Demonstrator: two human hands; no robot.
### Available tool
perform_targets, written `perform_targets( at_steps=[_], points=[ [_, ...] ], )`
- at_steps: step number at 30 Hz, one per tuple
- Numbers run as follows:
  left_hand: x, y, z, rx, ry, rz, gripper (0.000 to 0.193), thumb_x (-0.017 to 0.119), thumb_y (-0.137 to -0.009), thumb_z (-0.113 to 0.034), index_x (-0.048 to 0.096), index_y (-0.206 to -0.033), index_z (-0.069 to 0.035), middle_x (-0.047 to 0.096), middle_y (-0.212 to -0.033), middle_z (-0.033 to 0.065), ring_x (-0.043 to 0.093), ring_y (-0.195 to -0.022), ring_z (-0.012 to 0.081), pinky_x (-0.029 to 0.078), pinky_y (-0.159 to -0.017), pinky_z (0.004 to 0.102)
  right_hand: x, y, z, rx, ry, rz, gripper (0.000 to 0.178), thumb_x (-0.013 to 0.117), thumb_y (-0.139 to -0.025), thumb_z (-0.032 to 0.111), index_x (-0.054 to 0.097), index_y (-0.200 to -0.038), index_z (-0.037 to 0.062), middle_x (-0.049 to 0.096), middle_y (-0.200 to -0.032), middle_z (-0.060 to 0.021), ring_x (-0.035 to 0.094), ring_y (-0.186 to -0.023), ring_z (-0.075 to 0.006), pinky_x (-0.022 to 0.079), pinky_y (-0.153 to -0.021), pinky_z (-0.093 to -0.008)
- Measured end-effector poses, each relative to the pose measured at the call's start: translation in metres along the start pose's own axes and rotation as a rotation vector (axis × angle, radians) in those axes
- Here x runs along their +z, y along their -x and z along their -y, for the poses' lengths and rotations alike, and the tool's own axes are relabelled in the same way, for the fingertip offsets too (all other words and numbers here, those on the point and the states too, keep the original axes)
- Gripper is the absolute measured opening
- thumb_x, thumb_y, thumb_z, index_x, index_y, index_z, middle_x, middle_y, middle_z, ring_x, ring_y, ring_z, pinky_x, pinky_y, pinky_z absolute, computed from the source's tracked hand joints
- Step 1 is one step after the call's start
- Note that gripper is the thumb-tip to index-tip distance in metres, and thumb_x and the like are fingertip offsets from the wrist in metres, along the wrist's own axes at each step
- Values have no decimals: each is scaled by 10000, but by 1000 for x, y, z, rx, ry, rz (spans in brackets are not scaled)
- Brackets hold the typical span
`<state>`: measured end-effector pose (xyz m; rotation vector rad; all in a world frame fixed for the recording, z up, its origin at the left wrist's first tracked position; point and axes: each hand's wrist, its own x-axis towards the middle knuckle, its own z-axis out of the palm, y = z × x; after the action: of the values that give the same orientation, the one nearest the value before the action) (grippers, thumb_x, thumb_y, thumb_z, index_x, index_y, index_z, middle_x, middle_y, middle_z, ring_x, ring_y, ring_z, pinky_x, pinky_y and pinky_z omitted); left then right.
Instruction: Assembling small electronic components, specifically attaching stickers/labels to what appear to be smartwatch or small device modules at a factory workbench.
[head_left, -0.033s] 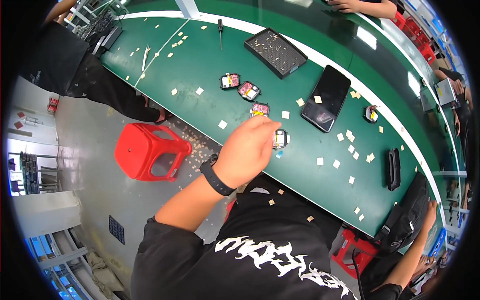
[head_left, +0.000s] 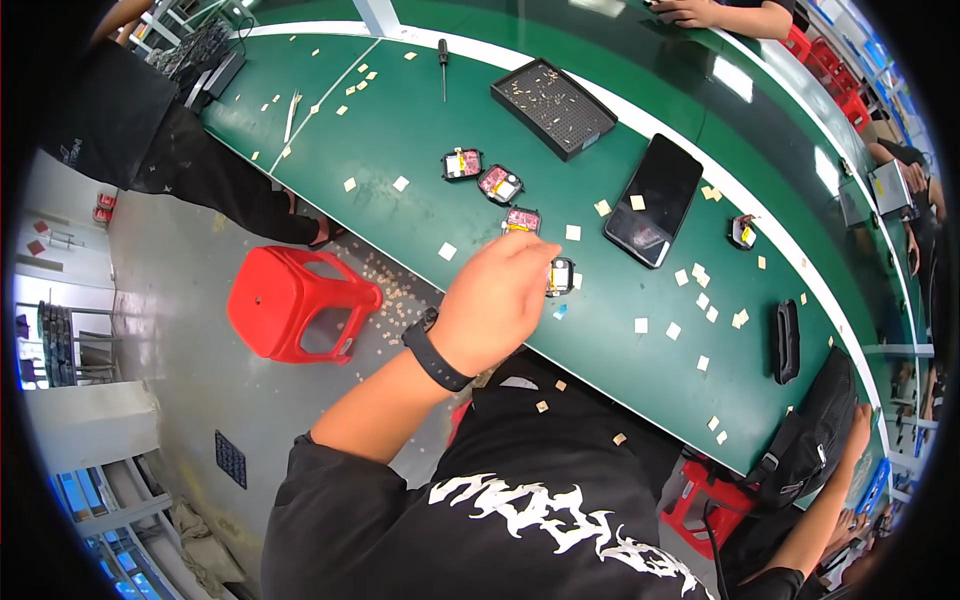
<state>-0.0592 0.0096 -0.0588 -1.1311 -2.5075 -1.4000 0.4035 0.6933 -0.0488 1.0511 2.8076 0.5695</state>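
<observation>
My left hand, with a black watch on its wrist, reaches over the green table. Its fingers are pressed together, and what they pinch, if anything, is hidden. Against the fingertips lies a small opened black device, partly covered by the hand. Just beyond the knuckles is another opened device with red and yellow insides. Two more, an opened device and its neighbour, continue the row toward the far left. A small blue piece lies below the fingertips. My right hand does not show.
Small pale squares are scattered about. Farther off are a black tray, a screwdriver and a black phone. At right lie another opened device, a black case and a bag, near a co-worker's arm. A red stool stands left.
</observation>
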Motion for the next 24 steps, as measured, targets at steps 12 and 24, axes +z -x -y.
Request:
perform_targets(
  at_steps=[12, 24],
  points=[
    [-8, -9, 2, 192, -482, 15, 432, 736, -850, -271, 651, -1239, -102, 562, -1398, 72, 492, -1286, 367, 403, -1077, 525, 19, -33, -32, -54, 61, -107, 187, 618, -830, 52, 664, -1001, -8, 612, -900, -198, 632, -853, -384, 502, -723, -435],
    [-4, -6, -34, 203, 96, 67, 499, 721, -885, -286, 623, -1271, 15, 590, -1274, 218, 591, -1077, 376, 462, -976, 453, -217, 86, 151, -6, -402, -525, 233, 663, -847, -18, 677, -1078, 5, 632, -1028, -147, 635, -910, -327, 513, -791, -358]
  ],
)
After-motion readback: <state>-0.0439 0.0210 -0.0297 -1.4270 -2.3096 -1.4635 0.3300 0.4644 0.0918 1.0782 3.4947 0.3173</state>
